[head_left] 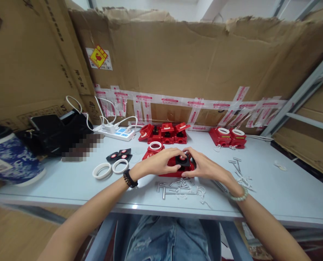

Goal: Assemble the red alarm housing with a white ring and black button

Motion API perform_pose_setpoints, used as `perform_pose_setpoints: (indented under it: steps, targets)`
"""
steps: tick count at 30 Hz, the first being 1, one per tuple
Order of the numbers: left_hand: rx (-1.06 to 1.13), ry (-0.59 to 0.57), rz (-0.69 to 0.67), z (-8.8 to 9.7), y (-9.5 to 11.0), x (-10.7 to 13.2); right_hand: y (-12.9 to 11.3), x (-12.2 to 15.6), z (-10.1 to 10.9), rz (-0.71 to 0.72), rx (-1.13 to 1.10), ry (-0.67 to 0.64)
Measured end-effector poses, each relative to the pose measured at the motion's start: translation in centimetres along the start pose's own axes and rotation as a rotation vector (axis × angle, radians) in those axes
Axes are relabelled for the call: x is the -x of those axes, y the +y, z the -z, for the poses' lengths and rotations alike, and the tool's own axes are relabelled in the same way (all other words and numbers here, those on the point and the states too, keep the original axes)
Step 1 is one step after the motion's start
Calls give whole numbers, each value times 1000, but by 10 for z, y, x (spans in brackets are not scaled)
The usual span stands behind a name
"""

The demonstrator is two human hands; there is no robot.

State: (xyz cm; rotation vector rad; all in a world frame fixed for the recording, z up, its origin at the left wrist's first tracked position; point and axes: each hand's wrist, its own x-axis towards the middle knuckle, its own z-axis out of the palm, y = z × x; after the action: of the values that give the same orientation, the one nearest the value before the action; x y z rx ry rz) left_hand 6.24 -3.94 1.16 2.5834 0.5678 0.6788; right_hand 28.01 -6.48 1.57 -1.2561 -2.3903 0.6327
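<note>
A black square plate with a round red centre [182, 158] sits over a red box [172, 174] at the middle of the table. My left hand [163, 161] reaches in from the left, its thumb and fingers closed on the plate's edge. From the right, my right hand [202, 165] grips the other side of the same plate, fingertips curled round it. Whether the plate rests fully in the box is hidden by the hands. Just behind my left hand, a white ring [155, 145] lies on another red box [147, 153].
Open red boxes [167, 134] stand at the back; two ringed red boxes [228, 137] are back right. Black plates [119, 156] and white rings [102, 170] lie left, near a power strip [118, 132] and patterned cup [13, 159]. Metal T-shaped rods [178, 193] and screws lie in front.
</note>
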Motion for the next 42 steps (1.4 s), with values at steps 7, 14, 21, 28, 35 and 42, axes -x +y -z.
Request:
perform_pose_setpoints:
  steps: [7, 14, 21, 28, 35, 42]
  targets:
    - [-162, 150, 133, 28, -14, 5, 7, 2, 2, 17, 31, 57]
    - [-526, 20, 784, 88, -76, 55, 1, 4, 9, -12, 35, 42]
    - [-367, -81, 1081, 109, -113, 89, 4, 4, 7, 7, 31, 44]
    - [-332, -95, 1032, 95, -104, 78, 8, 5, 7, 25, 31, 37]
    - [-349, -104, 814, 74, -88, 53, 6, 5, 7, 29, 39, 34]
    - [-336, -13, 755, 89, -82, 58, 2, 7, 12, 2, 39, 32]
